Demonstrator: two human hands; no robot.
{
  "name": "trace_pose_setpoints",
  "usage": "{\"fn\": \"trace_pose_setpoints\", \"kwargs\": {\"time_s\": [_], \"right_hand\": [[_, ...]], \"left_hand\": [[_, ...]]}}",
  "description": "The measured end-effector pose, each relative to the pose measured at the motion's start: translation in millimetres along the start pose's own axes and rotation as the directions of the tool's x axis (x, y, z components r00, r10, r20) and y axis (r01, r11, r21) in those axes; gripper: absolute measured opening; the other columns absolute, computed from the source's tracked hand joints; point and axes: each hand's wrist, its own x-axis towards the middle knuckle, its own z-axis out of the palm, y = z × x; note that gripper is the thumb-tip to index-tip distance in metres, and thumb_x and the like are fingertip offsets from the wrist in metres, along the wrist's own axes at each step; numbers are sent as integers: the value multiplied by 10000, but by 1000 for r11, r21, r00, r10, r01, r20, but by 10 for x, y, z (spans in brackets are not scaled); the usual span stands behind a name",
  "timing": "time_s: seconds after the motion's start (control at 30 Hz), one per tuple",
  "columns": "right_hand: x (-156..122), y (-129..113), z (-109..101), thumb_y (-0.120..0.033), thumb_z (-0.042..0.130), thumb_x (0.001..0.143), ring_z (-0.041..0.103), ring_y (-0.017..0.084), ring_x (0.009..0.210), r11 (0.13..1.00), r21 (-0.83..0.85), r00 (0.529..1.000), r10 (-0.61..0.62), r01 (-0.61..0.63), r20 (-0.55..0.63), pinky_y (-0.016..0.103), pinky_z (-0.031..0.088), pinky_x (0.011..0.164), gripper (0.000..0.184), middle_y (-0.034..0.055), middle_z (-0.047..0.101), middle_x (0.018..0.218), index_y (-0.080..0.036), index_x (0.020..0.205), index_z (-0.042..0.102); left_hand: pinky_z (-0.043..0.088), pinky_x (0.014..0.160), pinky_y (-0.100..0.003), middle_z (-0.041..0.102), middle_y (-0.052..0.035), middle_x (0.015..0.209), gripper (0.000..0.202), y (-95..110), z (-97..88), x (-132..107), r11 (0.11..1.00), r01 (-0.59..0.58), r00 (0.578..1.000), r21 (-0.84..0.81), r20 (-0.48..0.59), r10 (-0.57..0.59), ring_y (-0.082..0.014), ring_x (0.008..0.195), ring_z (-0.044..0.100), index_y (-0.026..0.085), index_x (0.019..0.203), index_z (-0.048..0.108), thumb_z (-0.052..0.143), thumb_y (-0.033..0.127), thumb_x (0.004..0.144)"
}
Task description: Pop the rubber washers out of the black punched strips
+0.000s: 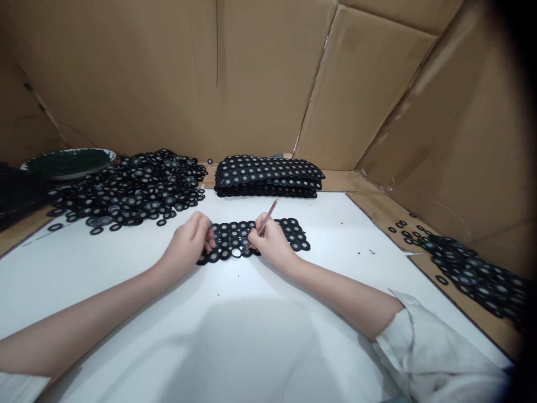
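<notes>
A black strip of joined rings with pale round centres [299, 238] lies flat on the white table, between and under both hands. My right hand [271, 240] grips a thin pen-like stick [268, 217] whose lower end points down at the strip's near edge. Close to that tip, one ring [236, 253] shows a bright white centre, unlike the greyer ones around it. Over the strip's left end, my left hand [194, 238] has its fingers curled and pressed together. What they pinch, if anything, is too blurred to make out.
Behind the strip sits a stack of similar ring strips [268, 174]. A heap of loose black rings [142, 187] spreads at the back left, beside a bowl of dark green bits [69, 174]. More rings [478, 271] lie at right. Cardboard walls [268, 84] enclose the white table [260, 347].
</notes>
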Motion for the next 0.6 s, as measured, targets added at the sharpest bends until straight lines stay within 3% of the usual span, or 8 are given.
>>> {"fn": "trace_pose_setpoints", "kwargs": {"time_s": [0.03,0.1,0.23,0.37,0.47,0.53,0.6], "right_hand": [[-2,-15,-4,-192,428,694,461,102,458,999,34,1000,5,-5,1,225,361,466,111,-69,405,528,-210,681,319],[-9,-62,-21,-214,433,722,426,89,408,991,134,999,26,-22,-31,211,343,424,128,-83,372,500,-215,689,310],[-62,-194,-64,-339,430,795,417,78,383,946,325,995,34,-1,-95,195,331,395,175,-79,458,520,-227,749,304],[-189,-286,-25,-395,453,799,533,89,533,900,435,992,-23,-34,127,212,406,483,218,-22,550,690,-212,745,349],[-271,-317,46,-350,509,777,527,87,537,901,435,984,-70,-8,165,227,424,540,214,-51,479,615,-206,726,359],[-273,-335,51,-319,514,775,515,83,524,926,374,989,-100,51,112,232,426,553,204,-57,462,610,-207,717,353],[-217,-343,-39,-309,490,788,519,91,532,964,199,984,-179,175,-2,240,430,555,175,-45,499,641,-208,720,365]], "left_hand": [[427,509,-257,526,4,613,297,-19,-3,4,994,64,997,-91,-46,-68,-132,554,537,200,702,394,224,375,871],[430,523,-251,510,14,614,286,2,-22,-14,987,74,990,-141,-109,-89,-122,558,525,198,705,400,263,390,866],[399,594,-245,517,24,684,178,201,-27,-147,994,-93,974,60,-203,104,-113,631,487,195,751,457,372,317,849],[410,655,-254,555,1,750,110,302,70,-282,938,-312,931,154,-148,334,-124,714,510,187,761,495,433,246,832],[423,711,-265,569,-21,823,52,283,141,-325,874,-459,877,159,-79,475,-137,799,526,187,806,505,478,232,812],[429,710,-272,568,-24,848,109,267,144,-320,884,-436,888,168,-76,453,-144,804,530,193,878,487,499,269,801],[428,733,-291,565,-30,887,174,247,105,-284,923,-327,928,201,-115,354,-155,824,530,195,948,458,472,302,811]]}}
